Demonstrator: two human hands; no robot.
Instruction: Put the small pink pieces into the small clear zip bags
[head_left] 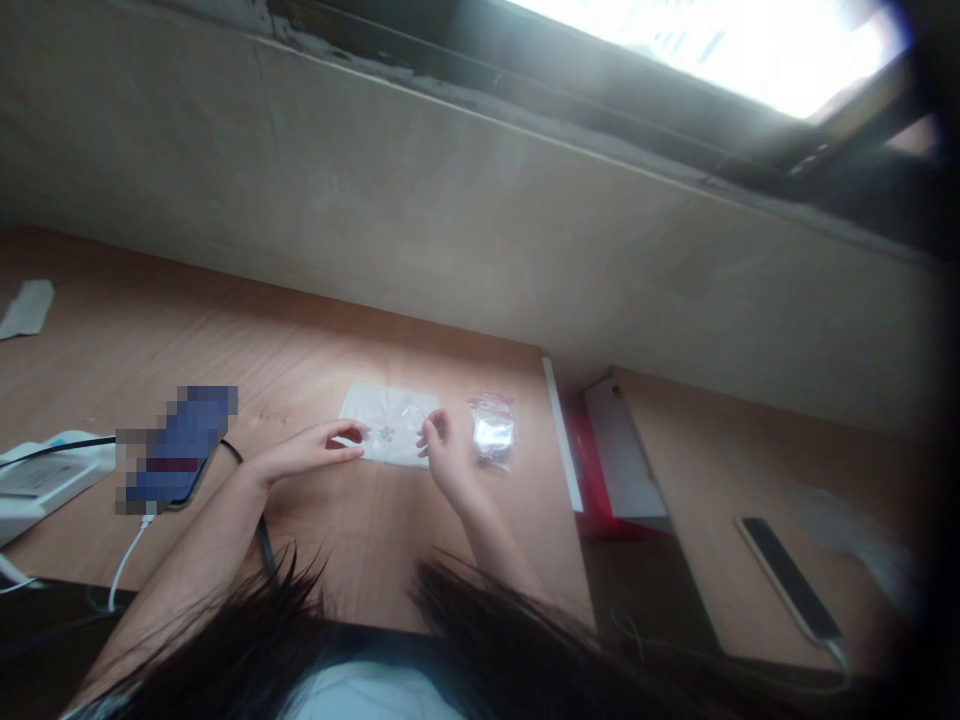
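Observation:
My left hand [311, 452] and my right hand [444, 455] hover at opposite edges of a white sheet [390, 445] lying on a light wooden desk [300, 350]. Both sets of fingertips reach the sheet, and I cannot tell whether they pinch it. On it lies a clear plastic film [409, 412] with a tiny silvery item [386, 432]. To the right of my right hand, a small resealable bag [493, 432] with red markings holds something shiny. A dark band circles my left wrist.
A pixelated phone [178, 450] on a white cable lies left of my left hand, beside a white power strip [52, 482]. A red and white box [615, 460] stands in the gap between desks. Another phone [791, 590] lies at right. Dark hair hangs across the foreground.

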